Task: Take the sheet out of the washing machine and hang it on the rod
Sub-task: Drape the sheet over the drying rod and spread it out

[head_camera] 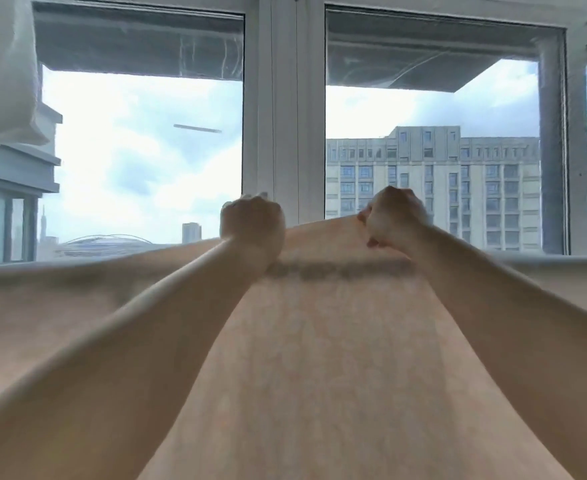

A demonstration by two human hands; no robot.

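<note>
Windows (139, 150) behind — sheet (320, 341) spread left-to-right, both hands gripping.

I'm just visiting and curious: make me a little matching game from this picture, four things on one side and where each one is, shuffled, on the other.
Things:
1. left hand
2. right hand
3. sheet
4. white cloth

Places:
A. top left corner of the view
B. spread across the lower half, below the window
C. gripping the sheet's top edge, right of the window post
D. gripping the sheet's top edge, in front of the window post

Pairs: 1-D, 2-C, 3-B, 4-A
</note>
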